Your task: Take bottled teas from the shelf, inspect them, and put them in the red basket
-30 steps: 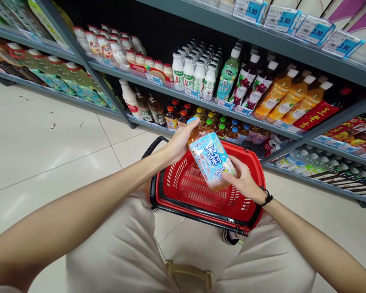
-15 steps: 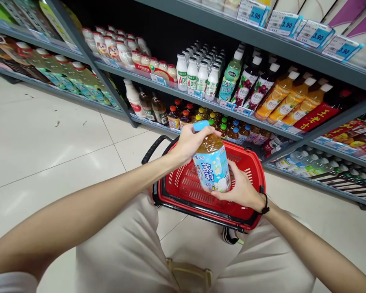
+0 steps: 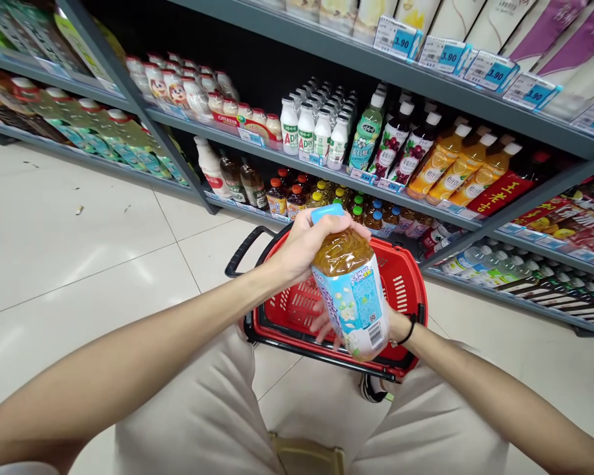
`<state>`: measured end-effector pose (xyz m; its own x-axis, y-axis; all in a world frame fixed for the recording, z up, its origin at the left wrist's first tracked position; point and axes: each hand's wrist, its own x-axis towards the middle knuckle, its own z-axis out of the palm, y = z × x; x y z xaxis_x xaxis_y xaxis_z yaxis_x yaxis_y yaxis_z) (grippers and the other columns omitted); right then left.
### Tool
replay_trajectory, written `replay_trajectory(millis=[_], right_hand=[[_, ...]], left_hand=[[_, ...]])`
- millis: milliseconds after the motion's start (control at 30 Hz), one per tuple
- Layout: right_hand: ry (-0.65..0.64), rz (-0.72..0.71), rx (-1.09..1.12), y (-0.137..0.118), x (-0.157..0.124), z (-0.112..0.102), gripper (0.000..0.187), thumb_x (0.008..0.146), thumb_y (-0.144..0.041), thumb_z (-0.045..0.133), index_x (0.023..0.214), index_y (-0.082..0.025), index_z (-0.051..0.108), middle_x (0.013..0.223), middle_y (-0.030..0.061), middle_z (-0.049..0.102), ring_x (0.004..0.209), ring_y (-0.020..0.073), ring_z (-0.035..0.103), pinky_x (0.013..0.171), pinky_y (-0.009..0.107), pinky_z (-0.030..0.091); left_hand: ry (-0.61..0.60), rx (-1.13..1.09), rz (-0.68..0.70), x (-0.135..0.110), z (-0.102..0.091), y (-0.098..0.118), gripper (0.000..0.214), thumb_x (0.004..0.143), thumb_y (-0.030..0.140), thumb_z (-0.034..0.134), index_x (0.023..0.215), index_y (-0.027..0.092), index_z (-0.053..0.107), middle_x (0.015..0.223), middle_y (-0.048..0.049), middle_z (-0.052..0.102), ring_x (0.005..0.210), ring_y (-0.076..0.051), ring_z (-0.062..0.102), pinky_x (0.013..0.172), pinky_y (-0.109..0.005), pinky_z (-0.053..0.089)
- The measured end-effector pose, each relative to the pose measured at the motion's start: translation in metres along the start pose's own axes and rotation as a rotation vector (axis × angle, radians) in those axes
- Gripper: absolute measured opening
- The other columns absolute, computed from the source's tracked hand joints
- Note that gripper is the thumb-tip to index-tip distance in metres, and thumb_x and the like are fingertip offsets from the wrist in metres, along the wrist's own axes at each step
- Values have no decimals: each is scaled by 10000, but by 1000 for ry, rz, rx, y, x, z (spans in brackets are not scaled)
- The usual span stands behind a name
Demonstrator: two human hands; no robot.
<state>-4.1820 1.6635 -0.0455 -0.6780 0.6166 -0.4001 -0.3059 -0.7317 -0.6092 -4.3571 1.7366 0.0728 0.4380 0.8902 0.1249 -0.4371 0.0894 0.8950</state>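
Note:
My left hand (image 3: 313,239) is closed round the neck of a tea bottle (image 3: 354,297), just below its blue cap (image 3: 327,212). The bottle holds amber drink and has a light-blue label with white flowers. It leans, base toward me, over a red shopping basket (image 3: 400,270); the label's side with the barcode faces up. My right hand (image 3: 323,323) lies behind the lower bottle, fingers spread and showing past its left side. The bottle hides the palm, so whether it touches there I cannot tell. A black band (image 3: 406,330) circles the right wrist.
Ahead stand grey shelves (image 3: 287,155) with small white milk-drink bottles (image 3: 321,135), orange juice bottles (image 3: 438,161) and tea bottles with coloured caps (image 3: 321,194) on the lower level. The basket's black handle (image 3: 245,247) sticks out left. Pale floor tiles (image 3: 79,264) spread to the left.
The bottle has turned about its length, bringing the barcode side round, and come slightly nearer. My right hand has gone from gripping its base to spread fingers behind it.

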Motion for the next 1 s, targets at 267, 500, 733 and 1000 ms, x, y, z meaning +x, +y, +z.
replay_trajectory(millis=[267,500,733,1000], right_hand=[[-9,-114,-20,4,-14,27,876,881,-882,455,1153,-80,679,849,176,765,668,287,716,639,386,542],[-14,-145,-3,-3,-19,29,879,814,-808,517,1154,-15,682,827,219,752,600,244,681,457,269,455],[50,-315,59,-7,-25,36,774,841,-746,593,1235,-82,650,914,184,780,687,254,730,627,332,583],[290,-513,129,-5,-31,51,447,975,-507,670,1347,-261,641,1406,85,691,1175,277,714,944,467,639]], left_hand=[[149,-152,-230,21,-35,-11,252,863,410,680,843,159,690,887,-103,805,767,-210,747,774,-315,602],[198,-194,-398,33,-62,-26,320,962,398,553,907,137,729,977,-132,810,824,-232,753,838,-335,616],[201,-190,-322,45,-69,-22,406,914,455,557,952,115,777,1014,-157,816,961,-282,781,962,-369,611],[201,-254,-328,50,-72,-13,526,837,497,576,1085,87,792,1091,-189,815,1095,-315,774,1009,-378,601]])
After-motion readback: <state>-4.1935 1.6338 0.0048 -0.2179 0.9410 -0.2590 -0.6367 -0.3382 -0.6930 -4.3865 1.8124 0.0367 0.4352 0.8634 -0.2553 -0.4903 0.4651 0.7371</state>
